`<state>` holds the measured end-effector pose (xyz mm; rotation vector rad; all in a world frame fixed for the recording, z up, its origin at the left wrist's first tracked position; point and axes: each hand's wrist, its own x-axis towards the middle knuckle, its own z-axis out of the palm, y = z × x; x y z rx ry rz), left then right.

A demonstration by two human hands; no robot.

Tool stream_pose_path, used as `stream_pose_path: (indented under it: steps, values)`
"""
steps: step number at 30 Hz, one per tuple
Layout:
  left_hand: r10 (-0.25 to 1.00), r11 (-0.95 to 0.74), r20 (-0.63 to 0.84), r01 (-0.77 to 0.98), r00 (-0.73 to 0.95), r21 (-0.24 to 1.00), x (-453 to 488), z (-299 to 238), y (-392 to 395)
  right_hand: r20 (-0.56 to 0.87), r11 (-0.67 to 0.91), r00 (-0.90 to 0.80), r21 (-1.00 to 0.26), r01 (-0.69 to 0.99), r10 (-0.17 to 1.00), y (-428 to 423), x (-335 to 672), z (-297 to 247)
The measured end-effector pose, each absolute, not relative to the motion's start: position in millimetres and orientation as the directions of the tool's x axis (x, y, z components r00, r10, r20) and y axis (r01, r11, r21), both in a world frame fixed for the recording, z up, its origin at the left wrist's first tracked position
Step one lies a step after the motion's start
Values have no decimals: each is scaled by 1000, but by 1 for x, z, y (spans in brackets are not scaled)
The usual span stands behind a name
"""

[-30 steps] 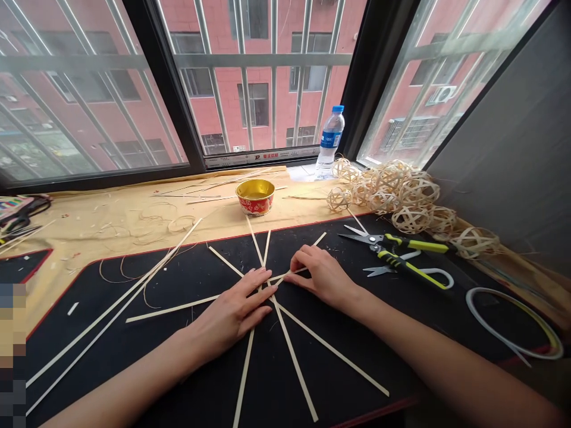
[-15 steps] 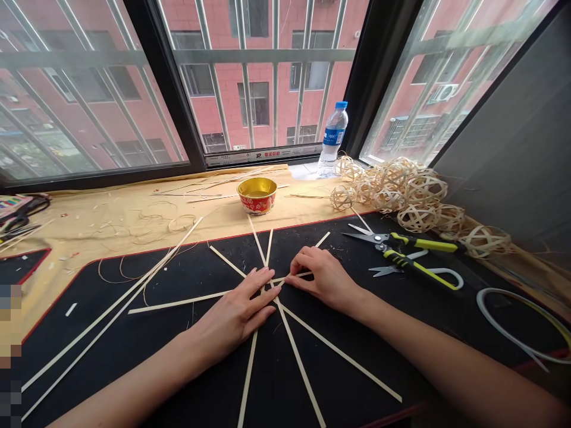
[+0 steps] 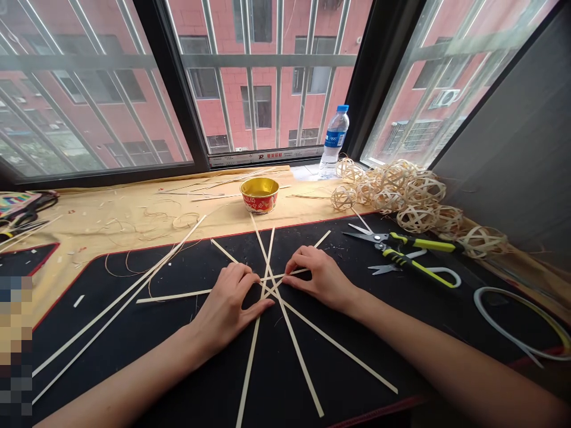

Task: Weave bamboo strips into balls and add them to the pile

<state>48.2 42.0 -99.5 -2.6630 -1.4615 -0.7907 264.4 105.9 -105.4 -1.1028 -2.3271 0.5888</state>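
Several pale, flat strips, seemingly bamboo, cross in a star (image 3: 273, 284) on the black mat (image 3: 348, 333). My right hand (image 3: 322, 277) pinches a strip (image 3: 303, 270) just right of the crossing, thumb against index finger. To the left of the crossing, my left hand (image 3: 232, 297) rests over the strips, its thumb stretched apart from the bent fingers. Its fingertips touch the strips near the centre, and the palm hides parts of two of them. Long strip ends fan out toward me and away from me.
Beyond the mat stands a red and gold bowl (image 3: 259, 195). Woven strip balls (image 3: 401, 190) and a water bottle (image 3: 334, 139) are at the back right. Yellow-black snips (image 3: 401, 246), scissors (image 3: 419, 267) and a coiled band (image 3: 482, 321) lie right. Loose strips (image 3: 120, 297) lie left.
My left hand has drawn back left from the crossing, its fingers bending and the thumb spreading away, so more of the centre shows. My right hand stays pinched at nearly the same spot.
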Motion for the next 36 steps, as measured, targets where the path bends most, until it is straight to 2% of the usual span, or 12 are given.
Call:
stream_pose_path:
  steps: [12, 36]
  values:
    - [857, -488, 334, 827, 394, 278, 55, -100, 48, 242, 544, -515, -599, 588, 822, 106, 260, -107]
    - [852, -504, 321, 814, 414, 289, 56, -97, 53, 246, 556, -528, -597, 578, 813, 106, 259, -108]
